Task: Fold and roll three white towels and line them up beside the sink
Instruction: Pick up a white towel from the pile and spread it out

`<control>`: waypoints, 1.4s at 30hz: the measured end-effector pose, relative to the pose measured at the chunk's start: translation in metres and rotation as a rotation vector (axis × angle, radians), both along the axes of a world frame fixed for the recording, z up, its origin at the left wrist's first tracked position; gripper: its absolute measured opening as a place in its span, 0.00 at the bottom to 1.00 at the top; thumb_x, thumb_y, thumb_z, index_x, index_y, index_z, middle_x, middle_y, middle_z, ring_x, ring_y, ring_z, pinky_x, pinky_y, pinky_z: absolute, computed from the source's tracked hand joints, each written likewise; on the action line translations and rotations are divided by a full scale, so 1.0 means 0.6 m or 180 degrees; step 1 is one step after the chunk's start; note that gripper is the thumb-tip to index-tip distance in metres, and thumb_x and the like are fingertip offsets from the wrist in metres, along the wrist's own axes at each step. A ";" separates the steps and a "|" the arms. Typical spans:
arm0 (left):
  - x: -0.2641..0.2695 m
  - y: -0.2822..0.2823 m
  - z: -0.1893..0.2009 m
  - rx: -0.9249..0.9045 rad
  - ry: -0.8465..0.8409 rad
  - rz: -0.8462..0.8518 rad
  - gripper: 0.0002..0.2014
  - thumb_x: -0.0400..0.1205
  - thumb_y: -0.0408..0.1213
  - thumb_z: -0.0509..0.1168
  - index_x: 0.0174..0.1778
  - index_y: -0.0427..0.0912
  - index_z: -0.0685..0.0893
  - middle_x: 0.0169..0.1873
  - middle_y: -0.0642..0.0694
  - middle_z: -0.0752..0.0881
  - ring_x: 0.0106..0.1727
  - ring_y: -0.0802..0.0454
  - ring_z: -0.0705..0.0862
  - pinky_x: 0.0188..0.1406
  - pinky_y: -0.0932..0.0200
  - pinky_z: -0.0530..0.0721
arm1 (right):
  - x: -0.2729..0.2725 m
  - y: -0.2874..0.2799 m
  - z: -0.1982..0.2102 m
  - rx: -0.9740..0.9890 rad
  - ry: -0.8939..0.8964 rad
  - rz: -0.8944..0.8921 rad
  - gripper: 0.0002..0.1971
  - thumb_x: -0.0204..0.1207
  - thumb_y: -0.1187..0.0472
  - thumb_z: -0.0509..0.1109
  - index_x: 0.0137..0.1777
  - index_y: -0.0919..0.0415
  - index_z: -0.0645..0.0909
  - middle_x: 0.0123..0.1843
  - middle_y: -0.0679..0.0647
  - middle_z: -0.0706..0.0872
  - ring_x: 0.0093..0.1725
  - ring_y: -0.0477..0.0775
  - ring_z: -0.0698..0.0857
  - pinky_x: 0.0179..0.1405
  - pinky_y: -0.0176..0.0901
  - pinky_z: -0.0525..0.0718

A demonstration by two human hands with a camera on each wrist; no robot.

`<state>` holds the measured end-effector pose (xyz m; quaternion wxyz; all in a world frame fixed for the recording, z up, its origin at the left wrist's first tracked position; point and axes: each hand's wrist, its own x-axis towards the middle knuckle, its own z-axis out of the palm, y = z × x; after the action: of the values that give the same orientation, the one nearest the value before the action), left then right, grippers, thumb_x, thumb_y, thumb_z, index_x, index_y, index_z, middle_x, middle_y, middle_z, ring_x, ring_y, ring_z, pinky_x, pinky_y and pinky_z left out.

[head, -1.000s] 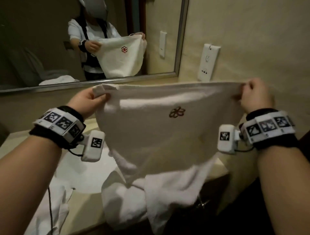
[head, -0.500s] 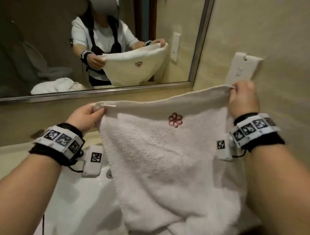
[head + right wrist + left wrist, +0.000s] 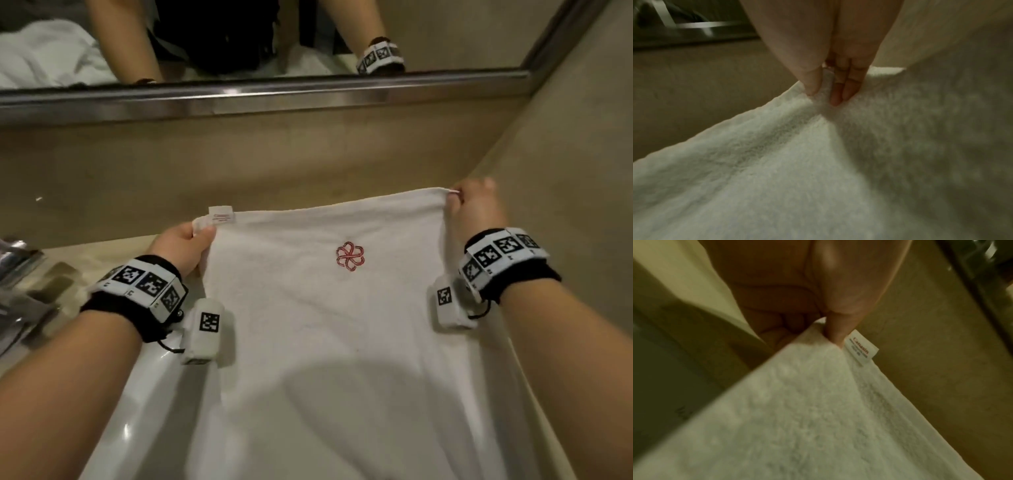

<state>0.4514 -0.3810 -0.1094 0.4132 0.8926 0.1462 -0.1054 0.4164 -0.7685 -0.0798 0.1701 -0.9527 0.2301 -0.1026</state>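
Note:
A white towel [image 3: 329, 335] with a red flower emblem [image 3: 350, 255] is spread out in front of me, over the counter and partly over the white sink [image 3: 137, 404]. My left hand [image 3: 191, 240] pinches its far left corner beside a small label [image 3: 222, 215]; thumb and fingers show on the cloth [image 3: 818, 418] in the left wrist view. My right hand [image 3: 469, 209] pinches the far right corner, thumb and two fingers on the terry [image 3: 777, 162]. The towel's top edge is stretched taut between both hands. The near end runs out of view.
A beige backsplash wall [image 3: 239, 164] rises behind the towel under a steel-framed mirror [image 3: 260, 99]. A chrome tap [image 3: 17, 263] stands at the left edge. A beige side wall [image 3: 575, 144] closes the right. The mirror shows another white towel heap [image 3: 44, 58].
Both hands have lowered the towel from hanging in the air down flat over the counter and sink, still holding the same corners. My view has tipped downward.

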 end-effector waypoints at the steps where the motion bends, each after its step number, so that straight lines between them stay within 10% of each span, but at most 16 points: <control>1: 0.008 -0.002 -0.007 0.0130 0.0063 -0.0033 0.13 0.82 0.48 0.59 0.52 0.45 0.83 0.40 0.45 0.84 0.31 0.54 0.78 0.29 0.62 0.71 | 0.014 0.000 -0.012 0.0000 0.0117 0.0047 0.13 0.80 0.60 0.58 0.58 0.66 0.77 0.63 0.67 0.71 0.56 0.71 0.78 0.61 0.55 0.74; 8: 0.028 -0.004 -0.026 0.0910 0.0081 -0.0465 0.17 0.82 0.47 0.58 0.59 0.39 0.80 0.56 0.34 0.85 0.56 0.35 0.81 0.47 0.54 0.72 | 0.014 0.016 -0.052 0.0269 0.0785 0.0073 0.24 0.77 0.62 0.64 0.72 0.59 0.64 0.77 0.63 0.59 0.62 0.68 0.78 0.65 0.53 0.74; 14: -0.056 -0.008 0.021 0.0632 -0.0606 -0.0698 0.17 0.79 0.39 0.64 0.64 0.40 0.75 0.60 0.39 0.77 0.50 0.44 0.80 0.58 0.50 0.79 | -0.077 0.039 0.031 0.0044 0.0763 0.0688 0.12 0.79 0.63 0.61 0.59 0.63 0.80 0.62 0.64 0.80 0.59 0.63 0.80 0.57 0.45 0.73; 20: -0.277 -0.064 0.073 0.0538 -0.0418 -0.2686 0.06 0.80 0.40 0.62 0.49 0.48 0.83 0.42 0.52 0.83 0.45 0.53 0.81 0.48 0.60 0.77 | -0.302 0.126 0.088 0.0268 0.0619 0.1443 0.07 0.77 0.62 0.63 0.50 0.59 0.83 0.47 0.53 0.85 0.44 0.50 0.78 0.45 0.39 0.71; 29: -0.600 -0.075 0.019 0.1770 -0.0017 -0.4474 0.27 0.71 0.57 0.68 0.63 0.49 0.74 0.61 0.48 0.75 0.59 0.47 0.77 0.58 0.54 0.76 | -0.672 0.226 0.009 0.0523 0.1443 0.2158 0.11 0.74 0.51 0.68 0.52 0.54 0.80 0.49 0.53 0.85 0.51 0.54 0.82 0.48 0.42 0.74; 36: -0.696 -0.090 -0.010 0.2458 -0.0779 -0.4470 0.14 0.79 0.39 0.58 0.62 0.46 0.73 0.61 0.45 0.75 0.58 0.43 0.75 0.50 0.51 0.72 | -0.781 0.248 -0.060 -0.0793 0.0837 0.1874 0.15 0.57 0.66 0.77 0.46 0.64 0.83 0.44 0.61 0.86 0.42 0.63 0.85 0.39 0.47 0.81; 42: -0.642 -0.028 0.047 0.0982 -0.0527 -0.3349 0.12 0.79 0.39 0.65 0.56 0.39 0.78 0.47 0.43 0.81 0.47 0.47 0.79 0.42 0.61 0.69 | -0.759 0.145 -0.044 -0.0282 0.0719 0.0951 0.09 0.74 0.68 0.63 0.53 0.67 0.79 0.52 0.70 0.79 0.48 0.70 0.81 0.48 0.58 0.80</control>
<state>0.0660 -0.3980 -0.0815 0.1794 0.9008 -0.3386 -0.2045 -0.0393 -0.6818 -0.1064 0.1144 -0.9883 0.0990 0.0214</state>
